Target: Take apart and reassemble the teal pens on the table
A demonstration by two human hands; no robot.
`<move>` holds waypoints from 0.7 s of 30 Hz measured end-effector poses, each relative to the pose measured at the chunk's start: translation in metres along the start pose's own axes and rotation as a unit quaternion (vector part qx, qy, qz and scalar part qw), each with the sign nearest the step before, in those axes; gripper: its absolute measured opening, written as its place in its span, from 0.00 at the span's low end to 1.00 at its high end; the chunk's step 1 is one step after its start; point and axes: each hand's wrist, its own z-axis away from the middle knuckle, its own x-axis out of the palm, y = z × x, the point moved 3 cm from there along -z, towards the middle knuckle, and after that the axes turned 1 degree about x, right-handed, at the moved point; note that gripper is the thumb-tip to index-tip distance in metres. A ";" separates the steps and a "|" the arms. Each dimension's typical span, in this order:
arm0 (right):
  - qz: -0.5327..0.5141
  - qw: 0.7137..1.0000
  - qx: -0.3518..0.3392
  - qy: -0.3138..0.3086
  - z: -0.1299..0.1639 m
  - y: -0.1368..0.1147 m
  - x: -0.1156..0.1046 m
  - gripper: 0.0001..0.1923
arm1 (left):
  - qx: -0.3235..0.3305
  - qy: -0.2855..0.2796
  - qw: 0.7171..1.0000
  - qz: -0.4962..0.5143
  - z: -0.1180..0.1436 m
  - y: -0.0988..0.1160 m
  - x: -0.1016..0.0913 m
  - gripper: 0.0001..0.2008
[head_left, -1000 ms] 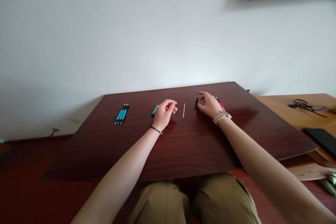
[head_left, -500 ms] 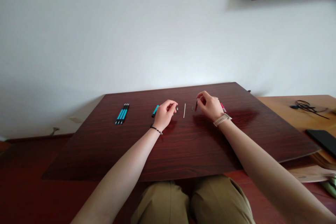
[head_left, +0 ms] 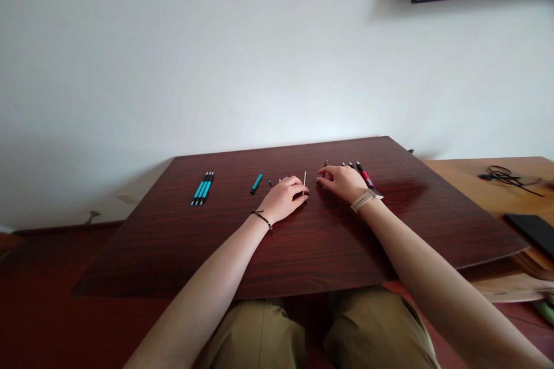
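Head view: both hands at the thin white rod, far side of the table

Head camera looks down on a dark wooden table (head_left: 303, 242). Left hand (head_left: 285, 199) rests on the tabletop, fingers curled, fingertips touching the near end of a thin white rod (head_left: 304, 179); whether it pinches the rod, cannot tell. Right hand (head_left: 344, 181) lies flat just right of the rod, fingers loosely spread, nothing clamped in it that shows. Hands are close together, not touching.

Rod lies near the table's far edge, about midway along it, pointing away from the person. Pink-and-black pen (head_left: 366, 176) lies just behind the right hand. Short teal piece (head_left: 256, 183) sits left of the left hand. Bundle of teal-and-black pens (head_left: 202, 188) lies toward the far left corner, well apart.
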 end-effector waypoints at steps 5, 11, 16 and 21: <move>0.005 1.000 -0.013 -0.015 0.000 0.002 0.004 0.14 | -0.012 0.006 1.000 -0.021 -0.001 0.001 -0.001 0.08; 0.013 0.999 -0.012 -0.032 0.000 0.001 0.005 0.12 | -0.065 0.026 0.996 -0.049 -0.002 -0.001 -0.004 0.07; 0.007 0.999 -0.019 -0.030 0.000 0.002 0.006 0.10 | -0.090 0.027 0.993 -0.064 0.001 0.001 -0.006 0.04; 0.010 0.999 -0.019 -0.024 -0.001 0.004 0.008 0.08 | -0.048 0.032 0.997 -0.051 0.000 0.005 -0.005 0.06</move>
